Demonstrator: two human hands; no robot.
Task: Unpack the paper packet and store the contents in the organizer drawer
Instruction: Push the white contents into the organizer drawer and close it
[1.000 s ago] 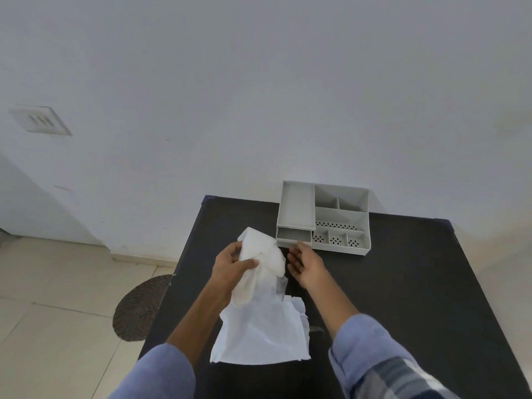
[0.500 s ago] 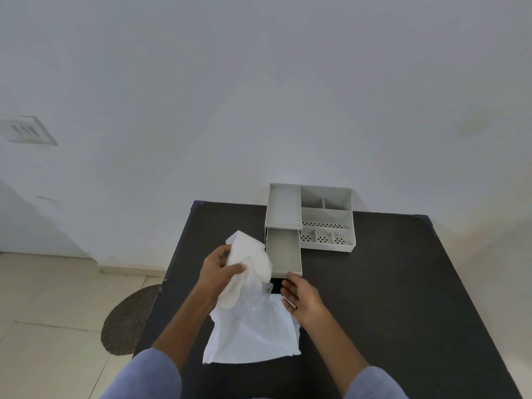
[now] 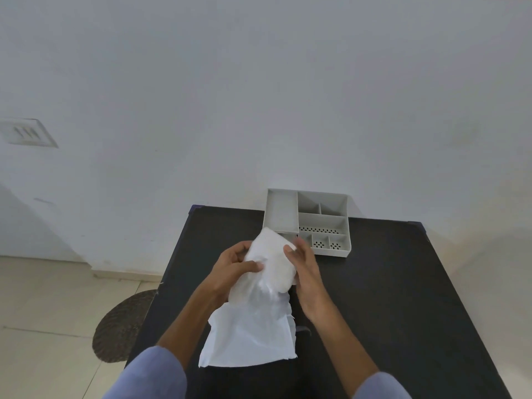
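Note:
A white padded item [image 3: 272,262] is held up above the table, between both hands. My left hand [image 3: 234,267] grips its left side with the thumb across the front. My right hand [image 3: 303,264] holds its right side, fingers spread along the edge. Below the hands the opened white paper packet [image 3: 250,338] lies flat on the black table [image 3: 388,298]. The grey organizer [image 3: 322,223] stands at the table's far edge. Its drawer, under the left tray, is almost wholly hidden behind the white item.
A white wall rises right behind the table. A round brown mat [image 3: 121,326] lies on the tiled floor left of the table. A wall plate [image 3: 27,135] sits at the far left.
My right hand has left the pulled-out drawer and come up onto the white item's right side. The item now sits higher and covers the drawer.

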